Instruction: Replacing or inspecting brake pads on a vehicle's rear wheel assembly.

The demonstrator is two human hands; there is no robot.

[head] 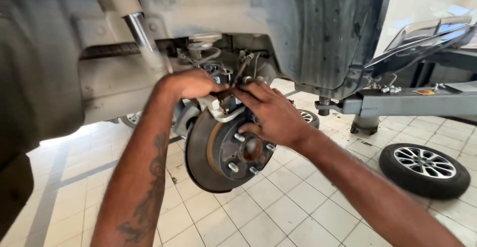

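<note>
Working at the top edge of the round, rust-tinged steel brake disc, both hands are occupied with the small grey metal caliper bracket seated over it. The left hand is closed around the bracket's upper end, and the right hand is laid over the studded wheel hub, its fingers curled onto the same part. The step is judged best done with the bracket kept square to the disc and supported from both sides, so that the thin black hose above is not strained. What is pinched between the fingertips cannot be made out; it is hidden by the knuckles. The silver shock absorber rod is cut off above, and the loose black tyre with alloy rim lies apart on the white tiled floor.
</note>
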